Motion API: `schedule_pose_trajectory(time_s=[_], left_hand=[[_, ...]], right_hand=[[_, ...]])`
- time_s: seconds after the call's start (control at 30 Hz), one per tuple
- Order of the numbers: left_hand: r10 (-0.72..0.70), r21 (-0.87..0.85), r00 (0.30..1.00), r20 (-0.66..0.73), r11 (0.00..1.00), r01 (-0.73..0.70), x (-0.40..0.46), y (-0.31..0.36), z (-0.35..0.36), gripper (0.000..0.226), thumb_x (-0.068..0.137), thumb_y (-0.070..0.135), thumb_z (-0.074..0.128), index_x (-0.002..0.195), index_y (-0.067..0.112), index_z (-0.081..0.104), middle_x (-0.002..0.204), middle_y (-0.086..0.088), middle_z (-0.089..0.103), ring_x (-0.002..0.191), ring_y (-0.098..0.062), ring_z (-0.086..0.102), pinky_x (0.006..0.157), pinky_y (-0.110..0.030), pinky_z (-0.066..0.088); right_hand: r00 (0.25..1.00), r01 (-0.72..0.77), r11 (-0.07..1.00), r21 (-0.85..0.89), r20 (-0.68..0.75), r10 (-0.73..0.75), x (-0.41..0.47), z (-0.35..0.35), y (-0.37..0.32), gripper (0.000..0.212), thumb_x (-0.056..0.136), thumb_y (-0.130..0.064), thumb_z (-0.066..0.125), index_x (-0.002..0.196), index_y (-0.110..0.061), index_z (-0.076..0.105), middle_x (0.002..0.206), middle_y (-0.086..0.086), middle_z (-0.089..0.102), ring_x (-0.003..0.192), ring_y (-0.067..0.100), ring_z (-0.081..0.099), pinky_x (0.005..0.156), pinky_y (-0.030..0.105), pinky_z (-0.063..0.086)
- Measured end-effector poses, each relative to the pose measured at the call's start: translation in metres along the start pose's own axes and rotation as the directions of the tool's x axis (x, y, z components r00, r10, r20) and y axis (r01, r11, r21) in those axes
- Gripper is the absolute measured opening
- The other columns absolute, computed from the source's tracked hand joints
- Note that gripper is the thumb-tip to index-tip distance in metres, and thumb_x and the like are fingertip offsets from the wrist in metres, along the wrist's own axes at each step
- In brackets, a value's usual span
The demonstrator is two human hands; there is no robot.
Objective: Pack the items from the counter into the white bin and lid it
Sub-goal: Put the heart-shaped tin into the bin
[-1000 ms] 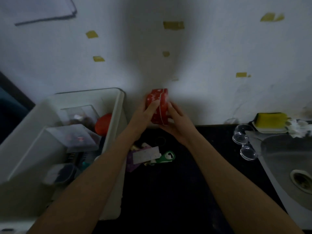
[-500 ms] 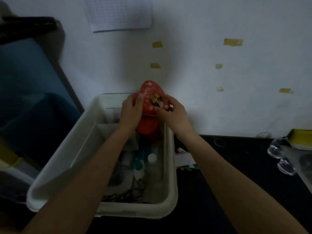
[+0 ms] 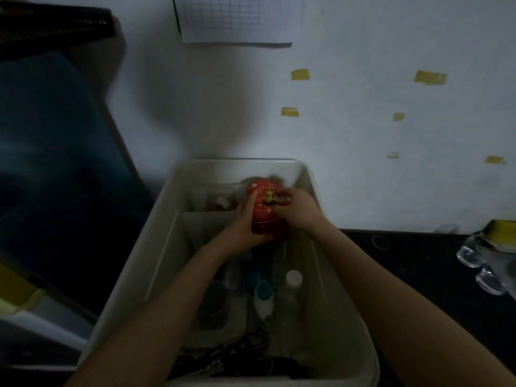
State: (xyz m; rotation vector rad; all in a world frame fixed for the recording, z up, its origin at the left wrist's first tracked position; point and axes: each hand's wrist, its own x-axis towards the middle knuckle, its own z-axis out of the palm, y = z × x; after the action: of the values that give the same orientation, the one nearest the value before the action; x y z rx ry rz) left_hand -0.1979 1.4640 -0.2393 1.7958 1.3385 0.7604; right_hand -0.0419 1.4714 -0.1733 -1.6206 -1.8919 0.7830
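Nearest the camera, two bare forearms are seen reaching forward and down into the white bin, which is set at the left end of a dark counter against a pale wall. In the bin's near part, a tangle of dark cords is seen on the floor, and further in a white bottle with a teal cap and a clear bottle with a white cap are laid side by side. A pale divider panel is seen across the bin's left half. Beyond it, over the far part of the bin, a red tin with a small picture on its lid is held between both hands. The left hand is wrapped around the tin's left side, fingers closed against it; the right hand is pressed to its right side, fingertips curled onto the lid's edge. Whether the tin is resting on the contents below cannot be told. To the right, on the counter, two clear glass cups are seen beside a yellow sponge. On the wall, scraps of yellow tape are stuck, and a sheet of gridded paper is hung above.
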Motion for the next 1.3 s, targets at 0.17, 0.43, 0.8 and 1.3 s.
schedule_pose_trajectory(time_s=[0.17,0.43,0.8,1.3], left_hand=[[0.04,0.455,0.994,-0.1,0.89,0.01,0.025,-0.004,-0.003,0.084,0.083,0.038,0.064,0.15,0.022,0.015,0.142,-0.016,0.037,0.124,-0.033,0.043,0.104,-0.042,0.038],[0.185,0.824,0.976,-0.113,0.567,-0.012,0.039,-0.015,0.002,0.081,0.075,0.066,0.055,0.14,0.022,0.035,0.115,-0.009,0.063,0.105,-0.029,0.045,0.083,-0.038,0.025],[0.195,0.868,0.971,-0.139,0.496,0.025,0.056,-0.014,0.011,0.075,0.072,0.058,0.062,0.124,0.007,0.047,0.122,-0.014,0.053,0.11,-0.03,0.044,0.088,-0.039,0.029],[0.264,0.905,0.963,-0.06,0.421,-0.059,0.041,-0.017,0.009,0.07,0.072,0.058,0.061,0.121,0.01,0.049,0.125,-0.013,0.051,0.113,-0.03,0.044,0.086,-0.039,0.028]], right_hand=[[0.996,-0.059,0.998,-0.029,-0.067,0.057,0.025,0.01,0.008,0.028,0.083,-0.018,0.063,0.107,-0.004,0.065,0.102,0.013,0.069,0.076,0.013,0.055,0.061,0.019,0.043],[0.981,-0.187,0.976,-0.113,-0.077,0.179,0.047,0.034,0.029,0.041,0.086,-0.029,0.061,0.117,-0.002,0.056,0.117,0.017,0.06,0.104,0.026,0.057,0.077,0.024,0.043],[0.993,-0.114,0.968,-0.222,-0.004,0.116,0.061,0.038,0.025,0.034,0.079,-0.009,0.057,0.111,0.001,0.06,0.12,0.018,0.057,0.11,0.032,0.053,0.089,0.031,0.043],[0.999,-0.045,0.938,-0.345,-0.014,0.043,0.057,0.035,0.028,0.036,0.082,-0.007,0.059,0.118,-0.001,0.059,0.123,0.019,0.056,0.116,0.031,0.048,0.092,0.029,0.037]])
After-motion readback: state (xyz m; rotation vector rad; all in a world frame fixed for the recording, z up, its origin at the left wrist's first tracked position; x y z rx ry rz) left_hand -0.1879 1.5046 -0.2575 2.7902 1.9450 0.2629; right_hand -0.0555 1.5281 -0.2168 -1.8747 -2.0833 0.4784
